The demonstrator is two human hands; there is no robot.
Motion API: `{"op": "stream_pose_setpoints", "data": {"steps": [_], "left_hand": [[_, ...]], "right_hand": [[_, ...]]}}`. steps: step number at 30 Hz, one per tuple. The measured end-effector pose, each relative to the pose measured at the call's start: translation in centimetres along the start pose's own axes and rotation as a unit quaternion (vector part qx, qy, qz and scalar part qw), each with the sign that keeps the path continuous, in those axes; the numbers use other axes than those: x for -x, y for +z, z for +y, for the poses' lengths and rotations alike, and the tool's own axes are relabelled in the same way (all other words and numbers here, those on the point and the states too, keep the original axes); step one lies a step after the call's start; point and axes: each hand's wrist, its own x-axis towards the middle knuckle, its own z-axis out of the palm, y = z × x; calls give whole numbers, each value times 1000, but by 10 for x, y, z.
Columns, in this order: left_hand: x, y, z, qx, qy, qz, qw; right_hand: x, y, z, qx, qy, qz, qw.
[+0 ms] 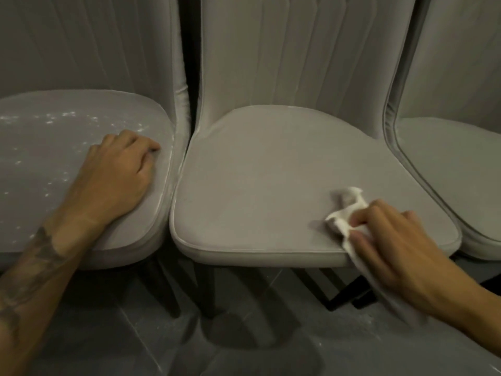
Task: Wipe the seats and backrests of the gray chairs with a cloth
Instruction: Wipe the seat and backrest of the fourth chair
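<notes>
**Wiping the middle seat's front corner**

Right hand (pixel 393 240) pinches the crumpled white cloth (pixel 344 213) against the middle chair seat (pixel 271 185) near its front right corner; unwiped seat stretches leftward and back from it. Left hand (pixel 119 172), loosely curled and holding nothing, braces on the left seat (pixel 54 158), which shows pale specks

Three grey upholstered chairs stand side by side. On the middle chair's smooth seat (pixel 257 180), the right hand (pixel 393 245) pinches a crumpled white cloth (pixel 344 213) near the front edge. The left hand (pixel 116 172) rests, fingers curled, on the left chair's white-flecked seat (pixel 54 147).
</notes>
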Motion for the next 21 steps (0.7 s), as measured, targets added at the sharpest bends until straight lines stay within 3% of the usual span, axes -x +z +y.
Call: {"op": "stream_pose_setpoints", "data": {"steps": [5, 8, 11, 16, 21], "left_hand": [[1, 1, 2, -6, -6, 1, 1000], [0, 3, -1, -13, -3, 4, 1000], [-2, 5, -6, -12, -6, 4, 1000], [-5, 10, -16, -8, -2, -2, 1000], [-5, 10, -17, 3, 3, 1, 1000]], "right_hand": [[-8, 6, -10, -37, 41, 38, 998], [-42, 23, -72, -101, -24, 67, 992], [-63, 40, -110, -61, -69, 49, 995], [-25, 26, -37, -56, -11, 57, 997], [26, 1, 68, 10, 156, 64, 986]]}}
